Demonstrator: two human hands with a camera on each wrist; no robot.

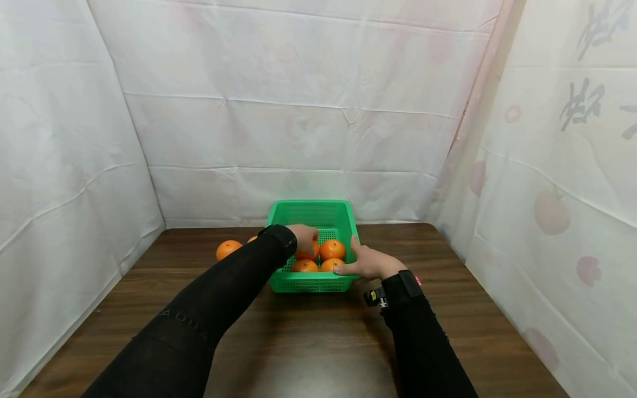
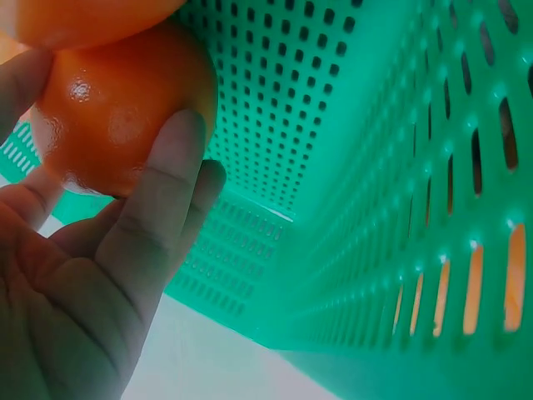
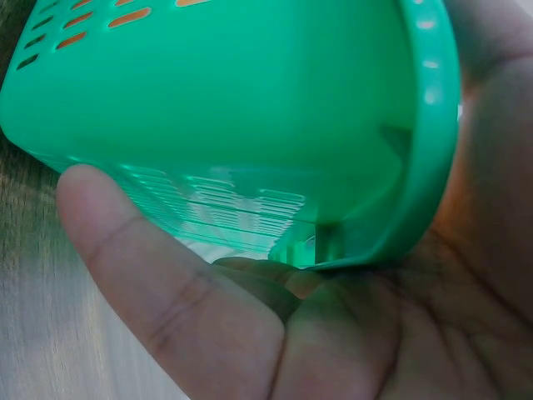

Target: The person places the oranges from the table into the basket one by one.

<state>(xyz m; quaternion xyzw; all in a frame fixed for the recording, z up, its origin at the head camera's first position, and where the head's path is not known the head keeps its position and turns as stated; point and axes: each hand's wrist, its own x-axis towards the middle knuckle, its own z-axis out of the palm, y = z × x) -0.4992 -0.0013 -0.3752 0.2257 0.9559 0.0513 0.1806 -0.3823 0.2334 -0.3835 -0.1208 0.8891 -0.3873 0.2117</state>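
A green plastic basket (image 1: 311, 284) with slotted walls stands on the table, several oranges (image 1: 332, 250) inside it at the near end. My left hand (image 1: 304, 239) reaches over its left side and grips an orange (image 2: 125, 108) there, thumb and fingers round the fruit in the left wrist view. Another orange (image 2: 92, 17) touches the held one. At the basket's near right corner my right hand (image 1: 370, 263) holds the rim (image 3: 433, 108), its thumb over the top in the head view. Outside the wall, its fingers (image 3: 175, 287) lie along the basket in the right wrist view.
On the brown wooden table (image 1: 308, 342), an orange (image 1: 228, 250) lies left of the basket, and another (image 1: 252, 239) is partly hidden behind the left sleeve. White sheets (image 1: 298, 110) hang behind the table and along both sides.
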